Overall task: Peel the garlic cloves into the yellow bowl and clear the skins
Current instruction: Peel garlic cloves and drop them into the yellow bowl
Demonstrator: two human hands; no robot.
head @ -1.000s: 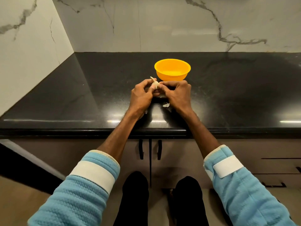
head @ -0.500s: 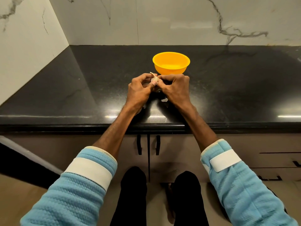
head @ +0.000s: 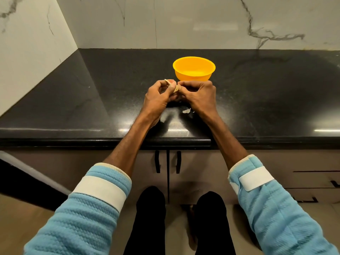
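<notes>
Light: dim, warm, from overhead.
Glare: white streaks along the counter [head: 110, 107] near its front edge.
Shadows: dark patch beneath the left hand [head: 158, 97] and right hand [head: 199, 97]; another at upper right.
Distortion: wide-angle bowing at edges.
Focus: sharp.

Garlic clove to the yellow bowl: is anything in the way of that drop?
Nothing visible. The left hand and right hand pinch the garlic clove just short of the yellow bowl, whose top is open. The loose skins lie on the counter nearer the person, out of that path.

Curled fingers [head: 188, 85] mostly hide the garlic clove [head: 176, 88]
</notes>
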